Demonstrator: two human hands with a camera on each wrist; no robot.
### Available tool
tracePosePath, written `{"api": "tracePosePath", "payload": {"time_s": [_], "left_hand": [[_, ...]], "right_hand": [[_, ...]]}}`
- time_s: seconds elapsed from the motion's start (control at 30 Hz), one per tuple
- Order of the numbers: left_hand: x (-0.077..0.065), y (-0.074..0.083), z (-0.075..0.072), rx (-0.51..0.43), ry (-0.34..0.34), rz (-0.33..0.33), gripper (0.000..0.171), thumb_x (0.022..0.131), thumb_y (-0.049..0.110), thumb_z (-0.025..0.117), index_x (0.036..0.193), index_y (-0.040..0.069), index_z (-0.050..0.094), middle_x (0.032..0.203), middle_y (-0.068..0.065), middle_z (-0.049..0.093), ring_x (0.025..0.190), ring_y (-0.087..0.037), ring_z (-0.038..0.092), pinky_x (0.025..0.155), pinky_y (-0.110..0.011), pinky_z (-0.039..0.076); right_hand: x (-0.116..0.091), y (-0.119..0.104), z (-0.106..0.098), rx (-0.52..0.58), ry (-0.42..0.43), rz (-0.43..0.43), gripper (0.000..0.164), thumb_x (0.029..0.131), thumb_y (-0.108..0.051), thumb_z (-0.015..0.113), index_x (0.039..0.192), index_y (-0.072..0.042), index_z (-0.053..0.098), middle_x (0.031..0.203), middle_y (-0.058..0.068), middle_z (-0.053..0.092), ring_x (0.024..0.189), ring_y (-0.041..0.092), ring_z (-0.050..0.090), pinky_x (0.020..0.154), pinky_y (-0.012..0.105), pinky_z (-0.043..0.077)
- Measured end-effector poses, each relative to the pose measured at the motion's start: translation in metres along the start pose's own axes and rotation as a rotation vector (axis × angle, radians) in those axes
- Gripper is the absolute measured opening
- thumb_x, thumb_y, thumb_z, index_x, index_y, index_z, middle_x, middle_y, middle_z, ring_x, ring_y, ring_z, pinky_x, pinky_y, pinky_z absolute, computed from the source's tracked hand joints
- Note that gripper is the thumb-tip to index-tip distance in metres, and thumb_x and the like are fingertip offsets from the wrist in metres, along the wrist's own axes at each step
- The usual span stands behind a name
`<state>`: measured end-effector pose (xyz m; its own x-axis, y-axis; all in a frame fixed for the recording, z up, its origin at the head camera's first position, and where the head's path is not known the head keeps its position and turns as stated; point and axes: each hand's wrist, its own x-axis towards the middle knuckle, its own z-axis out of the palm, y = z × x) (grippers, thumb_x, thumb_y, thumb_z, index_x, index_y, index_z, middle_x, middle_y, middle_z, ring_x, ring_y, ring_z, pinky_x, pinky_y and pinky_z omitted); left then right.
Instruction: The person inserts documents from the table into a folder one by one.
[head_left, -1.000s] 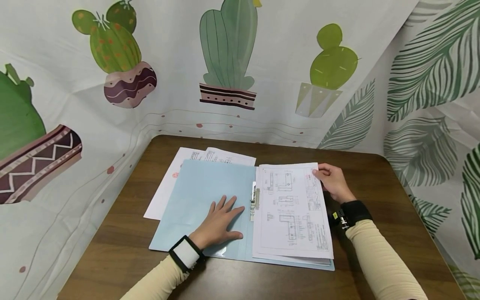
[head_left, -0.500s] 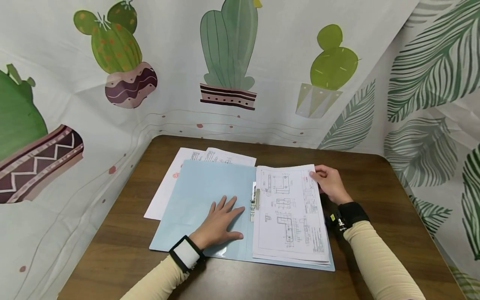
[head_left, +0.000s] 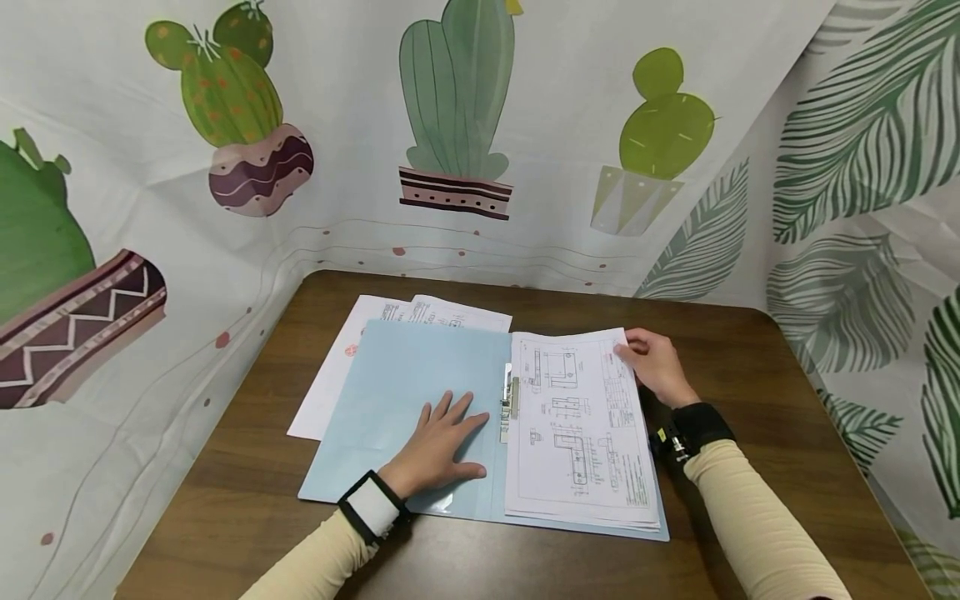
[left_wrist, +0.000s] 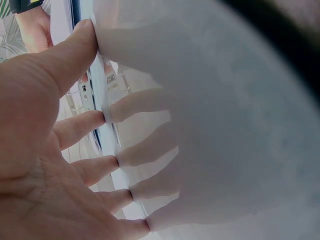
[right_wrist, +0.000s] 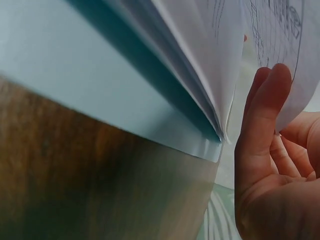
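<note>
A light blue folder (head_left: 427,358) lies spread on the table, its metal clip (head_left: 510,400) by the spine. On its right side is a stack of white sheets (head_left: 555,467) printed with technical drawings. My left hand (head_left: 435,448) rests flat on the inside of the left cover, fingers spread; its fingertips (left_wrist: 111,161) touch the glossy surface. At the stack's upper right corner, my right hand (head_left: 660,365) pinches the edge of a top sheet (right_wrist: 280,30) between thumb and fingers. In the right wrist view that sheet is lifted off the papers below.
Loose printed papers (head_left: 337,358), one with a red stamp, stick out from under the folder's left and far edges. The brown wooden table (head_left: 742,350) meets a white cloth backdrop (head_left: 345,100) with cactus and leaf prints at the back and sides.
My right hand has shifted slightly left, bringing the top sheet's corner with it, so the sheets lie more evenly along the stack's right side. My left hand has stayed in place.
</note>
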<state>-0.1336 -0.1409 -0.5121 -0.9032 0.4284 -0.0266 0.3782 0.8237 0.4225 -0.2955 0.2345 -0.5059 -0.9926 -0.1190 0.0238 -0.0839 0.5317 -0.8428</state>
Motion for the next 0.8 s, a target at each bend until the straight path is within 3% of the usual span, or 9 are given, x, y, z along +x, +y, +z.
{"api": "tracePosePath", "payload": {"time_s": [0.2,0.43,0.8], "left_hand": [[-0.001,0.000,0.000,0.000,0.001,0.003,0.080,0.082,0.049,0.084,0.147,0.012,0.057,0.162,-0.023,0.034,0.149,-0.054,0.021,0.110,-0.077,0.020],[0.000,0.000,0.001,0.006,0.002,0.001,0.081,0.082,0.052,0.083,0.148,0.013,0.056,0.163,-0.021,0.033,0.150,-0.053,0.021,0.111,-0.077,0.020],[0.000,-0.001,0.001,0.002,0.000,-0.011,0.081,0.082,0.051,0.084,0.148,0.013,0.056,0.163,-0.021,0.033,0.150,-0.053,0.020,0.111,-0.076,0.019]], "right_hand": [[-0.001,-0.002,0.003,-0.085,0.012,0.011,0.033,0.101,-0.018,0.068,0.128,0.000,0.066,0.110,0.020,0.072,0.082,0.028,0.066,0.067,0.027,0.053],[-0.011,-0.006,-0.009,-0.096,-0.086,0.108,0.047,0.104,-0.028,0.064,0.142,-0.002,0.055,0.118,0.026,0.066,0.083,0.029,0.068,0.064,0.038,0.060],[-0.026,-0.003,-0.026,-0.119,-0.148,0.148,0.045,0.103,-0.015,0.062,0.144,0.003,0.050,0.116,0.030,0.066,0.076,0.025,0.071,0.063,0.037,0.061]]}}
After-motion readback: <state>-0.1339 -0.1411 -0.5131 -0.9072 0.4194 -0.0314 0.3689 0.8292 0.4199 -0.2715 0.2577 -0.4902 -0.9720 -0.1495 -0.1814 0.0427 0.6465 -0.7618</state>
